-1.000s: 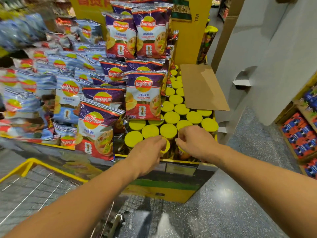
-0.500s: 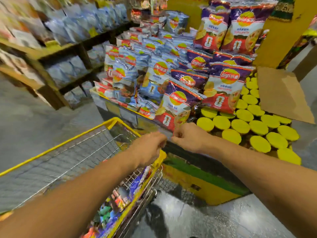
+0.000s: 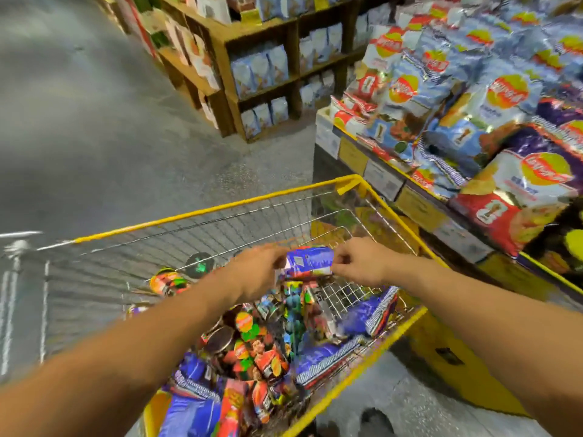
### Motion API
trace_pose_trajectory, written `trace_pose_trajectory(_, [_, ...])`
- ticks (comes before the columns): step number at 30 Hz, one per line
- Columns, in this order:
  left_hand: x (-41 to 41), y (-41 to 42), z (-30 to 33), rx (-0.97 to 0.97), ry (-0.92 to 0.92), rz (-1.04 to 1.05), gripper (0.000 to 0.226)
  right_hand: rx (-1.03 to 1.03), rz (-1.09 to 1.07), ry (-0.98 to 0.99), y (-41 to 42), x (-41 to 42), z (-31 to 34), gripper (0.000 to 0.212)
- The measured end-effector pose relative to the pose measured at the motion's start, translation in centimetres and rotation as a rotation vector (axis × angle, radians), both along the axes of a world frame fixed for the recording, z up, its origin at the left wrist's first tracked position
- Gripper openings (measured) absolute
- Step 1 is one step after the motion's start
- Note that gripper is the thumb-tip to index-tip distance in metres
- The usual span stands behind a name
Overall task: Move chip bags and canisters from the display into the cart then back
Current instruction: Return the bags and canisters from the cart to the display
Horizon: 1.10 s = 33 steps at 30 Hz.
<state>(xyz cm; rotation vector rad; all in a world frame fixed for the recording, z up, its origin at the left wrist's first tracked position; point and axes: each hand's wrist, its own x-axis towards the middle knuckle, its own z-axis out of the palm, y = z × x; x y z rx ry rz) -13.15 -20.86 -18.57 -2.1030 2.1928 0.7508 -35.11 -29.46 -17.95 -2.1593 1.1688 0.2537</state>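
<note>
Both my hands hold a purple and white chip canister [image 3: 309,261] sideways over the middle of the yellow-rimmed wire cart [image 3: 202,212]. My left hand [image 3: 255,272] grips its left end and my right hand [image 3: 362,263] its right end. Below them the cart holds several canisters and purple chip bags [image 3: 262,351] in a heap. The display [image 3: 410,197] stands right of the cart, piled with blue and purple chip bags [image 3: 473,99]. One yellow canister lid [image 3: 574,244] shows at the far right edge.
A wooden shelf unit [image 3: 220,45] with pale blue packs stands beyond the cart at the back. Grey floor [image 3: 94,127] spreads to the left. The display's yellow base [image 3: 457,357] sits close against the cart's right side.
My hands have come away from the yellow-lidded canisters on the display and swung left. They now hold one canister above the cart; the view has turned left with them.
</note>
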Motion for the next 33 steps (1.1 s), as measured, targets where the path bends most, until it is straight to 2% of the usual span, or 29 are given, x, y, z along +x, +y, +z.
trace_pose_trajectory(3, [4.2, 2.6, -1.8, 0.068, -0.076, 0.154, 0.018, 0.028, 0.104, 0.068, 0.7, 3.7, -2.0, 0.024])
trace_pose_trajectory(6, [6.5, 5.3, -4.1, 0.123, -0.162, 0.299, 0.025, 0.096, 0.147, 0.113, 1.3, 6.3, -4.6, 0.024])
trace_pose_trajectory(10, [8.7, 7.2, -6.8, 0.055, -0.211, 0.475, 0.030, 0.250, 0.122, 0.148, 1.6, 8.1, -9.2, 0.026])
trace_pose_trajectory(14, [11.1, 7.8, -7.8, 0.077, -0.310, 0.632, 0.032, 0.370, 0.101, 0.131, 2.0, 10.0, -11.8, 0.012])
trace_pose_trajectory(17, [13.0, 7.3, -8.4, 0.111, -0.155, 0.919, 0.050, 0.400, 0.063, 0.068, 1.8, 12.9, -13.0, 0.013])
trace_pose_trajectory(18, [13.5, 7.0, -8.6, 0.140, -0.120, 0.977, 0.060, 0.332, 0.058, 0.030, 1.6, 13.8, -13.2, 0.022])
trace_pose_trajectory(21, [15.4, 5.5, -9.8, 0.279, 0.010, 1.168, 0.092, 0.039, 0.112, -0.070, 0.7, 16.8, -13.0, 0.068])
trace_pose_trajectory(24, [16.5, 4.5, -11.7, 0.343, 0.133, 1.285, 0.101, -0.013, 0.173, -0.060, -0.6, 20.5, -13.7, 0.099])
trace_pose_trajectory(27, [16.5, 4.5, -13.0, 0.256, 0.368, 1.461, 0.096, -0.048, 0.321, 0.017, -1.3, 23.3, -15.0, 0.099])
trace_pose_trajectory(30, [17.1, 5.4, -13.4, 0.211, 0.567, 1.589, 0.089, -0.192, 0.534, 0.241, -1.2, 25.3, -15.6, 0.086])
trace_pose_trajectory(32, [17.2, 5.7, -13.1, 0.180, 0.653, 1.614, 0.084, -0.196, 0.516, 0.346, -1.1, 26.3, -15.2, 0.076])
trace_pose_trajectory(33, [17.3, 5.9, -13.0, 0.161, 0.684, 1.624, 0.079, -0.135, 0.442, 0.355, -0.9, 26.7, -14.8, 0.072])
